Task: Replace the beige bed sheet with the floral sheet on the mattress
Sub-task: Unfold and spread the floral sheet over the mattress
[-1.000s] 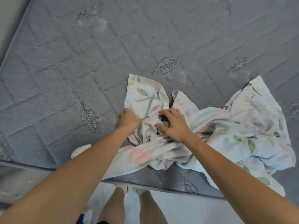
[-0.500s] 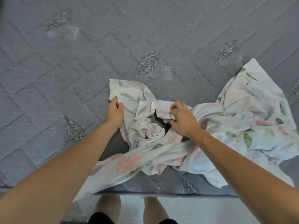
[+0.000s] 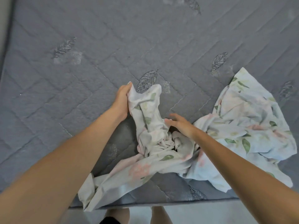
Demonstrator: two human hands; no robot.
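The floral sheet [image 3: 242, 120], pale with pink flowers and green leaves, lies crumpled on the bare grey quilted mattress [image 3: 80, 78] near its front edge. My left hand [image 3: 122, 101] grips a raised fold of the sheet and holds it up off the mattress. My right hand [image 3: 181, 123] hovers over the bunched middle of the sheet with its fingers stretched out, holding nothing. One end of the sheet hangs over the mattress's front edge at the lower left. No beige sheet is in view.
The mattress carries stitched leaf patterns [image 3: 147, 80] and spreads far to the left and back. Its front edge runs along the bottom, with pale floor [image 3: 202, 214] and my legs [image 3: 158, 215] below it. A pale strip borders the mattress at the far left.
My left hand has lifted its fold of the sheet up and forward. My right hand has let go of the sheet and spread its fingers.
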